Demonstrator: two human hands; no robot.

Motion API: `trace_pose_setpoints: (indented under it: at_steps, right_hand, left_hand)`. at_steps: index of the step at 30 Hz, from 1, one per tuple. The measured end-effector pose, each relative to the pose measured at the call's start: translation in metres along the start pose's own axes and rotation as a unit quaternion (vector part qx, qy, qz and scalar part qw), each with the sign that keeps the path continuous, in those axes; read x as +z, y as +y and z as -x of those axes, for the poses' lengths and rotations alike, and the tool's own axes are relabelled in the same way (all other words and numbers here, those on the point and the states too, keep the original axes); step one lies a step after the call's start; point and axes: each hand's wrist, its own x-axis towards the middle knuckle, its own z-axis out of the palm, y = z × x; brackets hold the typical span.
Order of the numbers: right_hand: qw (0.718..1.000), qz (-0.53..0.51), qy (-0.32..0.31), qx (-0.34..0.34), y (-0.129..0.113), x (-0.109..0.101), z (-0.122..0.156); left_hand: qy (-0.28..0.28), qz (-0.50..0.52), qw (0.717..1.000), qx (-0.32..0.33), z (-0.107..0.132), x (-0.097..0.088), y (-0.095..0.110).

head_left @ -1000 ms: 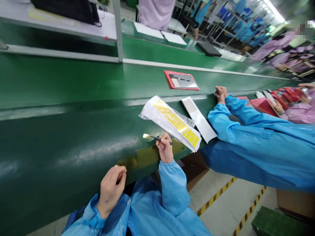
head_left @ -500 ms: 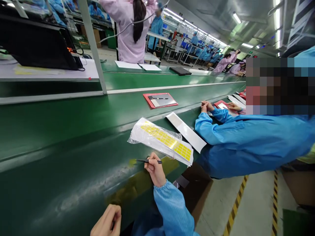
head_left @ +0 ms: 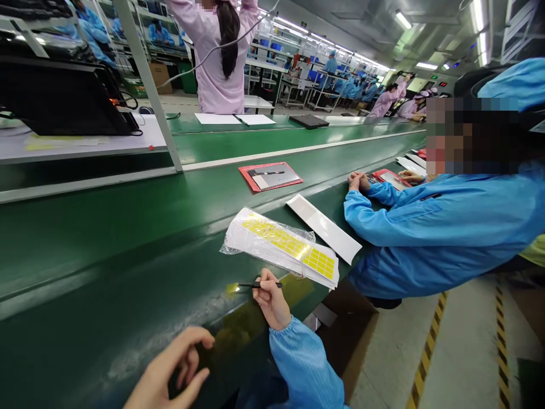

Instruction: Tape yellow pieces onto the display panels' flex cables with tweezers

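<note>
My right hand (head_left: pixel 269 299) rests on the near edge of the green workbench (head_left: pixel 106 267), pinched round black tweezers (head_left: pixel 255 285) whose tip carries a small yellow sticker (head_left: pixel 232 288). Just beyond it lies a clear bag of yellow sticker sheets (head_left: pixel 283 245). My left hand (head_left: pixel 170 372) hovers low at the bench's front edge with its fingers loosely curled and apart, holding nothing. A patch of yellowish film (head_left: pixel 255 312) is stuck on the bench edge between my hands.
A white strip (head_left: pixel 323 228) lies beside the bag. A red tray with a dark panel (head_left: pixel 270 176) sits on the conveyor belt (head_left: pixel 128 210). A co-worker in a blue smock (head_left: pixel 426 238) leans on the bench at my right. A black monitor (head_left: pixel 63 96) stands far left.
My view has lifted from the bench towards the hall. My left hand has come forward and its fingers have spread. The right hand keeps the tweezers in the same place.
</note>
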Motion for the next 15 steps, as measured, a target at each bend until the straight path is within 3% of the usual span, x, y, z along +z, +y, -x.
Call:
trace_pose_setpoints:
  at_steps: [3, 6, 7, 11, 15]
  right_hand:
    - [0.999, -0.032, -0.006, 0.007, -0.001, -0.003, -0.001]
    - [0.998, -0.056, 0.004, 0.012, -0.001, -0.006, -0.001]
    - [0.998, -0.062, 0.009, 0.013, -0.001, -0.007, -0.001]
    - [0.997, -0.072, 0.024, 0.014, -0.001, -0.007, -0.001]
    - [0.997, -0.069, 0.029, 0.011, -0.001, -0.005, 0.000]
  left_hand:
    - [-0.050, -0.078, 0.996, 0.015, -0.065, -0.049, 0.011]
    - [-0.062, -0.232, 0.968, 0.070, -0.156, -0.068, 0.007]
    - [-0.048, -0.316, 0.943, 0.093, -0.189, -0.068, 0.002]
    - [-0.002, -0.398, 0.912, 0.098, -0.304, -0.045, -0.033]
    - [-0.006, -0.432, 0.892, 0.134, -0.373, -0.011, -0.067]
